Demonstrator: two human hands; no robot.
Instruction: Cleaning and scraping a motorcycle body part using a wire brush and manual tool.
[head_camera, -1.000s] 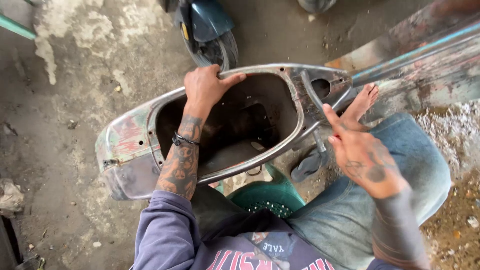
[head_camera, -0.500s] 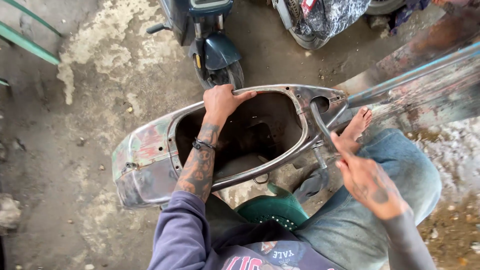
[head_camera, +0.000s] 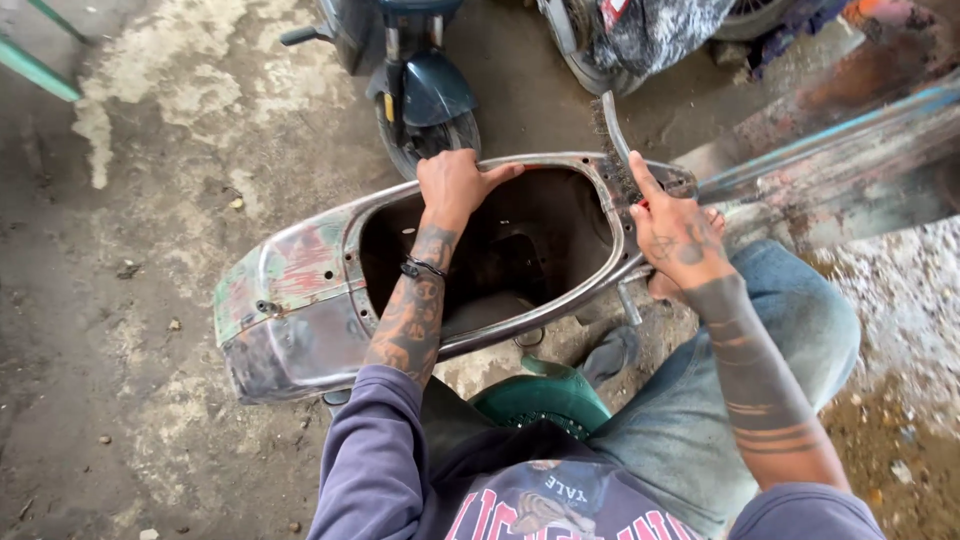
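Stripped scooter body shell (head_camera: 300, 300) lying on the concrete floor (head_camera: 130, 250), left hand (head_camera: 455, 185) gripping its far rim, right hand (head_camera: 675, 235) clenched around a wire brush (head_camera: 620, 150) at the shell's right end, bristles blurred, parked scooter (head_camera: 415, 85) cut off above, bare floor open to the left.

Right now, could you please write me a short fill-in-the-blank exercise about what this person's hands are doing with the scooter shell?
1. The left hand grips the far rim of the bare metal scooter body shell, which lies on the ____ floor.
2. The right hand holds a wire ____ against the shell's rim.
3. Beyond the shell stands a parked scooter whose front fender is dark ____.
4. The person sits on a ____ plastic stool.

Missing words: concrete; brush; blue; green
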